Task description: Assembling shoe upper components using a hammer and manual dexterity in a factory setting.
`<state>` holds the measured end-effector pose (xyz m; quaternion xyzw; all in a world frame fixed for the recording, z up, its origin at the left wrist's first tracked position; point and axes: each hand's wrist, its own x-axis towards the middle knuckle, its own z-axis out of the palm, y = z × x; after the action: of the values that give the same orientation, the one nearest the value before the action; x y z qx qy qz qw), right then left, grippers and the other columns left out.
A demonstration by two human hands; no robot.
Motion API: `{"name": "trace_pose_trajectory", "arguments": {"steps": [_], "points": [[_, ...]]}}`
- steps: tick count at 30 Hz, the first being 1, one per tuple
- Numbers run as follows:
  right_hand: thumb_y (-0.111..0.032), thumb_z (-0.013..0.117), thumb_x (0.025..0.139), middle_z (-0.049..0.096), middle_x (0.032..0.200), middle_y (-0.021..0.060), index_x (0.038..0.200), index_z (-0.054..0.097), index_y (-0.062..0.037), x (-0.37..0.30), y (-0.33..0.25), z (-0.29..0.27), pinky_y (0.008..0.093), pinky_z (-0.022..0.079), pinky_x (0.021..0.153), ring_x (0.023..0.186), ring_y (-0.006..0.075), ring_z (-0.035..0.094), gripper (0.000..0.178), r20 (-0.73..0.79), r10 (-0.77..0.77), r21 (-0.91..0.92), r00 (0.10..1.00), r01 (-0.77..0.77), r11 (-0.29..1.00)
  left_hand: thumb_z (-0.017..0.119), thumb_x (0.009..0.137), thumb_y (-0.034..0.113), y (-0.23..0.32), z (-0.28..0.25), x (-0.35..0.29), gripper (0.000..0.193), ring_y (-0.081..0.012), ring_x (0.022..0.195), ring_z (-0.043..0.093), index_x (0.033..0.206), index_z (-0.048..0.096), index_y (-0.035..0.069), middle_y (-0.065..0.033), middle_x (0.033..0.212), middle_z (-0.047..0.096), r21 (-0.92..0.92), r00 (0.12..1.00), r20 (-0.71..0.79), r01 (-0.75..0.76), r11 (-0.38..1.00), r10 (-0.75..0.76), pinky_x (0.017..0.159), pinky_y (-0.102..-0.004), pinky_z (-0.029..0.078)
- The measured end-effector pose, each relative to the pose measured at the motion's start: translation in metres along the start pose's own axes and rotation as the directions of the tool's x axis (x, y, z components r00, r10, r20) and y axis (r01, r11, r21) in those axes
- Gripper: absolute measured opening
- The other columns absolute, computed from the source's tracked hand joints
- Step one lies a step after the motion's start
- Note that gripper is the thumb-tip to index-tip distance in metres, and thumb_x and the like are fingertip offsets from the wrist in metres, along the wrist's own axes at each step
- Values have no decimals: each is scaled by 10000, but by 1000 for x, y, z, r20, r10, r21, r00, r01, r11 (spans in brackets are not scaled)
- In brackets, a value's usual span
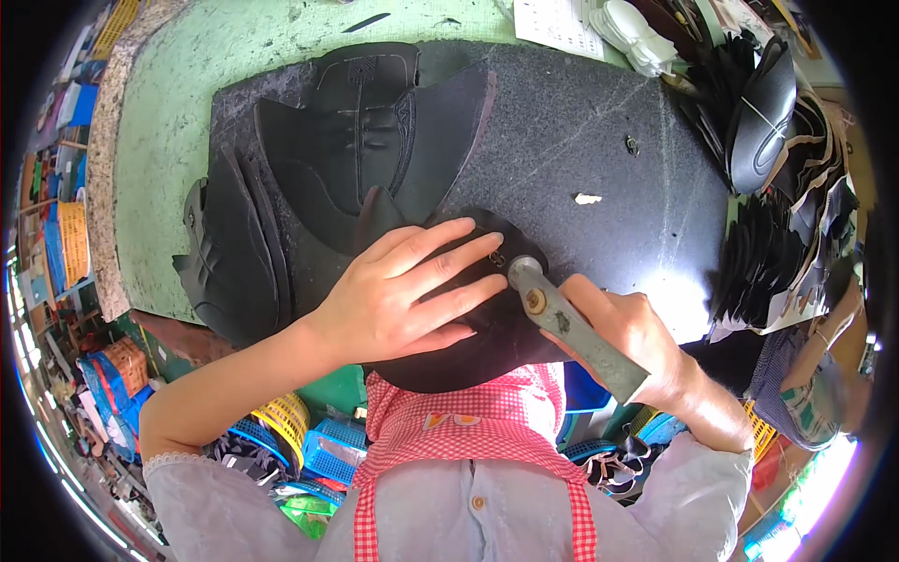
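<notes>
My left hand (403,290) lies with fingers spread over a black leather shoe piece (449,361), pressing it against the dark work slab (581,150). Beside its fingertips a small metal ornament (497,256) shows on the leather. In my right hand (627,328) is a hammer (590,342) with a grey metal head; its round face is over the leather's right edge, close to the ornament. Whether the face touches the leather I cannot tell. The handle is mostly hidden under the head and my fingers. Just beyond my left hand lies a larger black shoe upper (375,140).
Stacked black leather pieces (239,253) lie at the slab's left. Bundled black pieces (763,122) crowd the right side. A second small ornament (632,146) and a white scrap (588,199) lie on the slab. At the far right a person's arm (833,342) shows.
</notes>
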<state>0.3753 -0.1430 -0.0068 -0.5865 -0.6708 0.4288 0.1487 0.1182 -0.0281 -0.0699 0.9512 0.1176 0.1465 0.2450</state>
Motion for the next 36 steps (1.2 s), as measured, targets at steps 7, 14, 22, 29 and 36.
{"name": "trace_pose_trajectory", "arguments": {"steps": [7, 14, 22, 29, 36], "points": [[-91, 622, 969, 623, 827, 187, 1093, 527, -10, 13, -11, -19, 438, 506, 592, 714, 392, 668, 176, 134, 80, 192, 988, -105, 976, 795, 740, 332, -1, -3, 5, 530, -275, 1305, 544, 1245, 691, 208, -49, 1457, 574, -8, 1000, 25, 2, 1000, -2, 996, -415, 435], [-67, 616, 973, 574, 805, 143, 1073, 529, 13, 31, -31, -23, 394, 500, 592, 655, 350, 643, 155, 127, 115, 260, 985, -145, 955, 780, 748, 316, -4, 4, 0, 454, -285, 1288, 561, 1177, 709, 187, -70, 1442, 588, -30, 1000, 1, 9, 1000, -9, 966, -412, 441], [-75, 676, 933, 615, 704, 159, 1018, 547, -11, 11, -11, -2, 380, 485, 500, 609, 344, 671, 167, -61, 37, 103, 997, -31, 994, 803, 728, 299, -3, -5, 2, 478, -324, 1298, 554, 1184, 716, 186, -114, 1457, 559, 8, 1000, -13, -16, 1000, 16, 978, -435, 497], [-114, 655, 913, 624, 725, 179, 1082, 522, -28, 6, -2, -7, 464, 519, 589, 692, 405, 667, 231, 7, -46, -71, 999, 47, 996, 810, 719, 262, -6, -3, -2, 549, -328, 1324, 543, 1245, 698, 149, -139, 1450, 556, -48, 999, -35, -33, 998, 31, 990, -434, 504], [-104, 673, 895, 618, 713, 166, 1062, 542, -30, 17, -4, -12, 470, 511, 567, 674, 390, 666, 225, 47, -34, -69, 998, 37, 997, 803, 723, 261, -8, -4, -1, 580, -290, 1338, 525, 1261, 650, 109, -122, 1449, 555, -75, 1000, -10, -3, 997, 3, 1046, -419, 478]]}}
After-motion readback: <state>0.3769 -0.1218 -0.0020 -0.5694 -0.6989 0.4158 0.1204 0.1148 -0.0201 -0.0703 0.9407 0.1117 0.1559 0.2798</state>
